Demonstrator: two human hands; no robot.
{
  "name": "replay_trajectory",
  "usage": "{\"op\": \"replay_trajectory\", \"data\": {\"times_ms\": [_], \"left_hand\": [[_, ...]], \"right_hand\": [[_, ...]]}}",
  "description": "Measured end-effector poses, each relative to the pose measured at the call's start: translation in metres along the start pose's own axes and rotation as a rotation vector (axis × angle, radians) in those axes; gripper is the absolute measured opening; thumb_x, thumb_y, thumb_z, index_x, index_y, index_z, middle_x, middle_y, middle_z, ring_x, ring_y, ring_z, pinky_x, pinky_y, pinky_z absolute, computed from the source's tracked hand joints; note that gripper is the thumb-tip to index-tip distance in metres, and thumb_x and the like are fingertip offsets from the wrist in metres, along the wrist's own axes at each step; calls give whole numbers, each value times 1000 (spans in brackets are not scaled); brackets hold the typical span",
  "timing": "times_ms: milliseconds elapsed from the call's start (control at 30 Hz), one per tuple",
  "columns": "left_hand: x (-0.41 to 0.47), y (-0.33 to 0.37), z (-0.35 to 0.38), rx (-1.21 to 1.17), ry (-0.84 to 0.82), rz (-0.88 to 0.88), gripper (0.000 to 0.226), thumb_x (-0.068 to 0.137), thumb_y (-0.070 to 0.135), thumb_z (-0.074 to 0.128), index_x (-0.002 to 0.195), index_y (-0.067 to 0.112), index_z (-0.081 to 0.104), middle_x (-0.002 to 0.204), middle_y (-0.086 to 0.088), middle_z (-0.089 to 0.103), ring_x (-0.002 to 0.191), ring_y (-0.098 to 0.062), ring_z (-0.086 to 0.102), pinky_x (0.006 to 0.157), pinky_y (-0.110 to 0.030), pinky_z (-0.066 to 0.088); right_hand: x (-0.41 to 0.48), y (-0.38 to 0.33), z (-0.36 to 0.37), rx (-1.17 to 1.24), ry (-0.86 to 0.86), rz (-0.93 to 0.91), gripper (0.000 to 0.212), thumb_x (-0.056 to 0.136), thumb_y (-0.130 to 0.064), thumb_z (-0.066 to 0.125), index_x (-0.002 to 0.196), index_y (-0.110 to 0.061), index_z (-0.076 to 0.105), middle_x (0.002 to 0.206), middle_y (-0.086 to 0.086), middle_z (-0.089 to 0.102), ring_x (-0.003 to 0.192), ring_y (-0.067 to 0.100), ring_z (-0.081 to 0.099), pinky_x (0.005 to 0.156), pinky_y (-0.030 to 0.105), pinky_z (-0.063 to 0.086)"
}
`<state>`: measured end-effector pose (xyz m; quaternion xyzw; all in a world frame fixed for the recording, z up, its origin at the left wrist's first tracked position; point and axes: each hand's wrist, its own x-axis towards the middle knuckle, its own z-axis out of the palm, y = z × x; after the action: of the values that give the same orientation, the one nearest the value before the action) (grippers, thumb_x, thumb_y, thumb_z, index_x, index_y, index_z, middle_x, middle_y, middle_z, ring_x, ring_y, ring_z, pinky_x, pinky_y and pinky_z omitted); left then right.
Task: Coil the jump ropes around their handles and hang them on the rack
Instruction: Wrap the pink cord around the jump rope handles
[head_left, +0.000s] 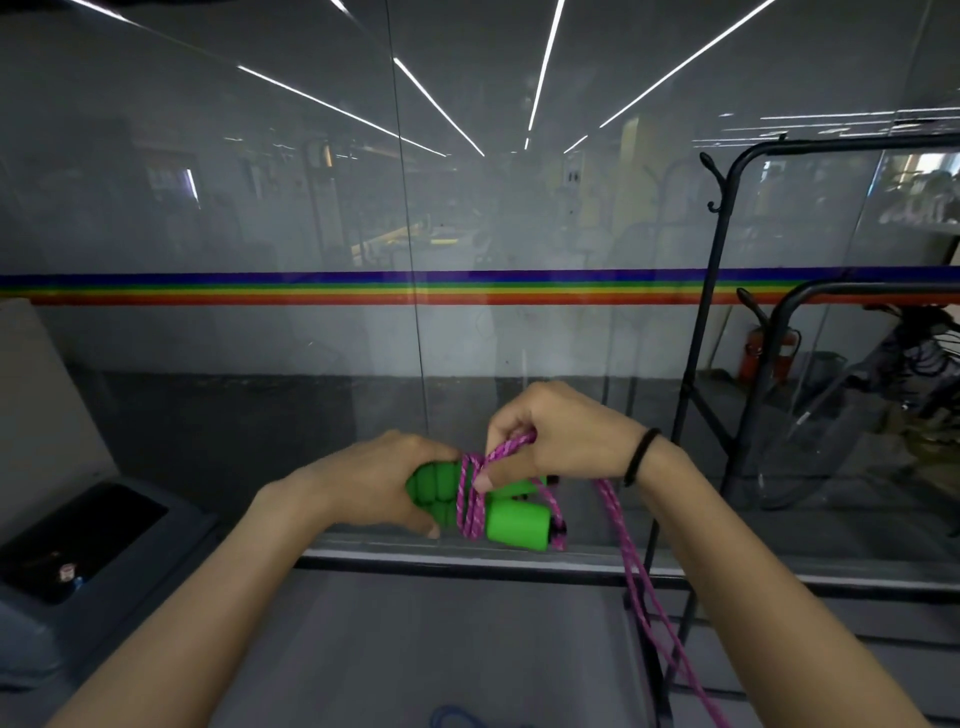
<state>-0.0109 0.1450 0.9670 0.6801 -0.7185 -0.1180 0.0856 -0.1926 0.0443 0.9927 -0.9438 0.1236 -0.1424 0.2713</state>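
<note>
Coiling is only just getting underway: the left hand (384, 483) is gripping the two bright green foam handles (517, 522) together, left of the black metal rack (722, 291), while the right hand (561, 436) is pinching the pink-purple braided rope (470, 499) above a few turns. Most of the rope is trailing loose, and nothing is hanging on the rack yet.

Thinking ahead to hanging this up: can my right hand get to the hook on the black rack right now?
Probably, but not yet freely: nothing stands between the right hand and the rack hook, up to its right, yet it pinches the purple rope, whose tail hangs uncoiled.
</note>
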Motion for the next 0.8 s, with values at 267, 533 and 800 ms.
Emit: {"op": "replay_trajectory", "data": {"times_ms": [267, 533, 800], "left_hand": [[-8, 20, -4, -343, -13, 184, 28, 64, 14, 82, 85, 24, 67, 76, 3, 69, 67, -7, 59, 63, -26, 47], [-6, 19, -4, -709, 258, 130, 31, 64, 5, 81, 93, 12, 71, 85, -5, 74, 77, -16, 69, 69, -27, 56], [6, 4, -5, -634, 595, -198, 52, 60, 27, 86, 102, 14, 59, 90, -2, 71, 80, -16, 70, 74, -34, 58]], "right_hand": [[12, 31, 7, 685, -48, -32, 16, 75, -13, 62, 66, -24, 70, 60, -13, 67, 55, -4, 59, 54, 9, 45], [20, 52, 34, 793, 143, 20, 23, 81, -31, 59, 60, -33, 68, 58, -11, 56, 50, 1, 48, 52, 15, 40], [11, 36, 57, 463, 16, 161, 38, 100, -32, 31, 71, -16, 50, 51, -1, 43, 44, 12, 40, 53, 24, 36]]}}
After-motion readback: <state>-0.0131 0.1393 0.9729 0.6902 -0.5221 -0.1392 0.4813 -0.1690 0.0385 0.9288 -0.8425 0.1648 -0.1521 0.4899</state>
